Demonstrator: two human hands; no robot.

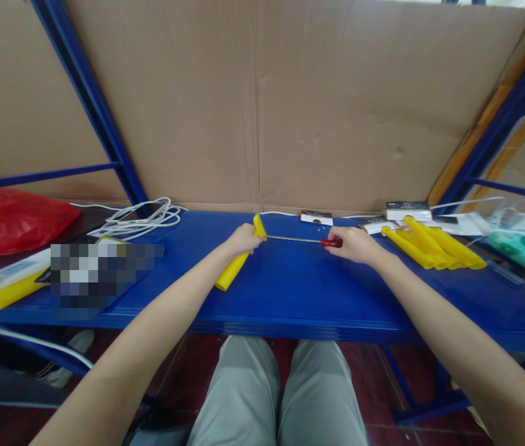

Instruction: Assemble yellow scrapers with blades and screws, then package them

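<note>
The left hand (243,238) grips a yellow plastic tubular piece (233,272) — seemingly bracing it against the thin metal-shafted, red-handled screwdriver (297,239) in the right hand's (352,243) hold.

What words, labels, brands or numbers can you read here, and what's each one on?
None can be read.
Black-and-white card near the cardboard: print too small.
Black-and-white packet further right: marks too small.
Green-and-white pack at far right: too blurred to tell any print.
Red-handled screwdriver: no text made out.
</note>
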